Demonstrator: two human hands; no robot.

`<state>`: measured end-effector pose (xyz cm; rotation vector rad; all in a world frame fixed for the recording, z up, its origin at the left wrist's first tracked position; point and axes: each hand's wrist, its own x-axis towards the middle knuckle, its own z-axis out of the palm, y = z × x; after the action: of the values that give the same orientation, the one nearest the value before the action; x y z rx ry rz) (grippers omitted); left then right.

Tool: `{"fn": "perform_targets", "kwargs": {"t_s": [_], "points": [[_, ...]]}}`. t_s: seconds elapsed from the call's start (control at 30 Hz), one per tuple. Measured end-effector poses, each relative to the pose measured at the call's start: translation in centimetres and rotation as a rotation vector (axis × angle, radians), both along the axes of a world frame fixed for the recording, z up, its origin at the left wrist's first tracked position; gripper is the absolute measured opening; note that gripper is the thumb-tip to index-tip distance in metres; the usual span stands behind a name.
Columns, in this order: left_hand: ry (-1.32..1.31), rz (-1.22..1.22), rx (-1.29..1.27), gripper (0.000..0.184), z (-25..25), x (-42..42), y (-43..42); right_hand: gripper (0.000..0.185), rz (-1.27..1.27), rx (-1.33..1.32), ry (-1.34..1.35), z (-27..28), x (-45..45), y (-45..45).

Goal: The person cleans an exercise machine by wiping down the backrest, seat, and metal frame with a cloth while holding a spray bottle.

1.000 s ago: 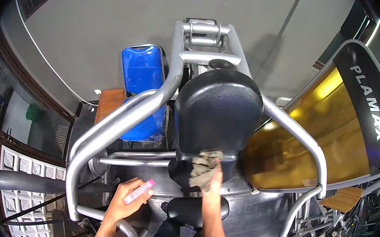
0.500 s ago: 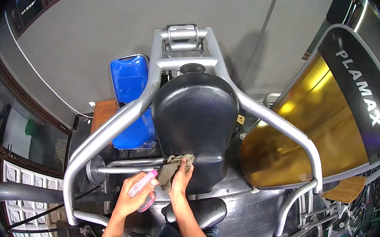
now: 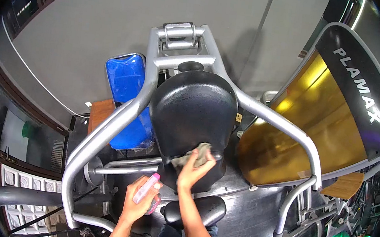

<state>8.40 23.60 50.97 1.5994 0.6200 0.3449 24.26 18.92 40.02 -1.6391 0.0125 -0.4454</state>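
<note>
My left hand [image 3: 138, 199] is closed around a pink spray bottle [image 3: 147, 188], held in the air left of the machine's seat. With my right hand [image 3: 195, 170] I press a crumpled greenish-grey cloth [image 3: 201, 155] against the lower part of the black padded backrest [image 3: 193, 112], near where it meets the seat. The fingers are bent over the cloth and cover part of it. Below my right wrist is a black roller pad [image 3: 197, 212].
Silver frame bars [image 3: 101, 133] curve around both sides of the backrest. A blue padded chair [image 3: 127, 82] stands behind on the left. To the right rises a gold and black PLAMAX panel [image 3: 308, 130]. White moulded panels [image 3: 32, 183] lie at lower left.
My right hand has moved the cloth right and slightly up, onto the lower backrest. My left hand with the spray bottle has shifted slightly right and down.
</note>
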Motion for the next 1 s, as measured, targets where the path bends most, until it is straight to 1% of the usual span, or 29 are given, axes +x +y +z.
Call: {"fn": "perform_targets", "kwargs": {"t_s": [0.07, 0.13, 0.17, 0.2, 0.27, 0.3, 0.4, 0.47, 0.53, 0.6, 0.67, 0.73, 0.8, 0.9, 1.0], "points": [[-0.004, 0.003, 0.019, 0.035, -0.4, -0.2, 0.1, 0.034, 0.161, -0.096, -0.038, -0.4, -2.1, 0.4], [0.01, 0.002, 0.032, 0.034, -0.2, -0.2, 0.2, 0.043, 0.412, -0.169, -0.13, -0.4, -3.0, -0.4], [0.026, -0.001, 0.044, 0.034, -0.2, -0.2, 0.2, 0.052, 0.47, -0.254, -0.156, -0.3, -2.8, -1.0], [0.024, 0.003, 0.045, 0.034, -0.2, -0.1, 0.2, 0.052, 0.474, -0.254, -0.158, 0.0, -2.2, -1.6], [0.021, 0.017, 0.065, 0.032, -0.2, -0.1, 0.2, 0.058, 0.539, -0.452, -0.254, 0.8, -0.5, -2.7], [0.02, 0.022, 0.067, 0.032, -0.1, 0.0, 0.2, 0.06, 0.506, -0.509, -0.318, 1.5, 0.4, -3.3], [0.025, 0.044, 0.051, 0.031, 0.1, 0.1, 0.1, 0.048, 0.401, -0.405, -0.331, 3.0, 2.9, -5.0], [0.032, 0.042, 0.053, 0.03, 0.1, 0.1, 0.1, 0.05, 0.286, -0.311, -0.347, 3.5, 4.7, -5.8], [0.036, 0.039, 0.074, 0.03, -0.1, 0.0, 0.1, 0.048, 0.157, -0.228, -0.289, 4.6, 5.9, -6.2], [0.04, 0.037, 0.098, 0.029, -0.4, 0.1, -0.1, 0.048, 0.132, -0.172, -0.295, 5.4, 6.6, -5.8], [0.04, 0.015, 0.101, 0.028, -0.6, 0.3, -0.5, 0.05, 0.249, -0.279, -0.405, 6.0, 6.0, -5.2], [0.046, 0.002, 0.1, 0.027, -1.0, 0.4, -0.7, 0.057, 0.418, -0.344, -0.46, 5.4, 4.7, -4.2], [0.055, -0.014, 0.101, 0.027, -1.4, 0.7, -1.3, 0.062, 0.53, -0.401, -0.447, 4.6, 3.5, -3.7], [0.051, 0.026, 0.096, 0.027, -2.2, 1.1, -3.3, 0.066, 0.603, -0.492, -0.452, 3.4, 4.2, -5.5], [0.008, 0.107, 0.02, 0.025, -3.3, 1.2, -5.4, 0.059, 0.538, -0.479, -0.446, 2.0, 6.6, -8.5]]}}
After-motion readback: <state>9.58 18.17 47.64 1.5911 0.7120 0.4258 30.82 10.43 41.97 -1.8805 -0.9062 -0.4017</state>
